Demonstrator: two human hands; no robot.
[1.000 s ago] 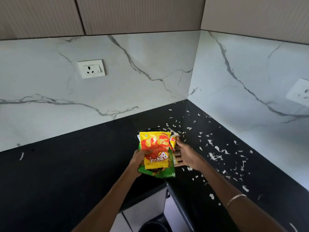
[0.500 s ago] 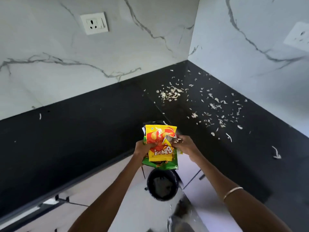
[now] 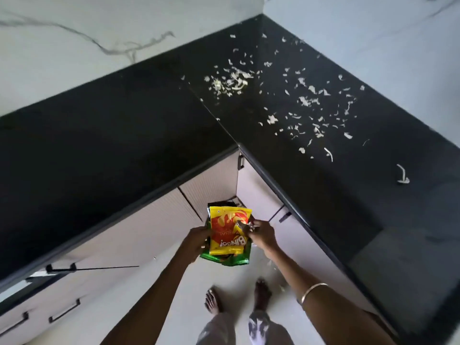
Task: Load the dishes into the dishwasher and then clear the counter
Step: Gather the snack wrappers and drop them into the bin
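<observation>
A yellow and red snack packet [image 3: 227, 231] lies on top of a green packet [image 3: 227, 260], and I hold the stack in front of me over the floor, off the counter. My left hand [image 3: 196, 241] grips the stack's left edge. At its right edge my right hand [image 3: 260, 234] is closed on the packets together with some crumpled silvery scraps. The black L-shaped counter [image 3: 124, 135] runs behind and to the right. White shredded scraps [image 3: 306, 103] are scattered over its corner and right arm.
Beige cabinet fronts [image 3: 139, 235] with dark handles sit under the counter on both sides. A few white scraps lie on the pale floor [image 3: 174, 302] near my bare feet. White marble walls rise behind the counter.
The view has tilted down and back from the counter corner. Both hands have carried the packet stack from above the counter to out over the floor. The dark bin seen earlier is out of sight.
</observation>
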